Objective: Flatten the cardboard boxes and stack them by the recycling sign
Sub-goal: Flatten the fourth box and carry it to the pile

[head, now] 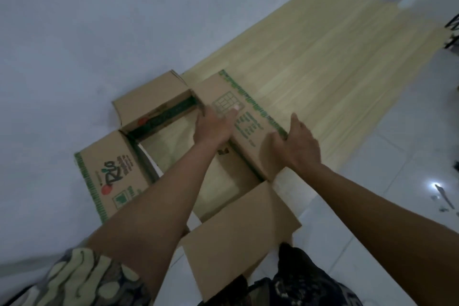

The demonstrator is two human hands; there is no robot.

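Observation:
A brown cardboard box (109, 171) with green print and a "Rio" logo stands open on the floor, all its flaps spread outward, and the floor shows through it. My left hand (214, 123) grips the inner edge of the far right flap (250, 117), thumb on top of the print and fingers curled over the edge into the box. My right hand (299, 143) holds the same flap's outer edge, fingers wrapped under it. A plain flap (238, 241) lies nearest me.
A pale wooden mat (330, 57) stretches away to the upper right over white floor tiles (402, 161). A white wall (74, 32) rises on the left. Small metal items (443, 197) lie on the tiles at right. Dark objects (453, 32) sit at the right edge.

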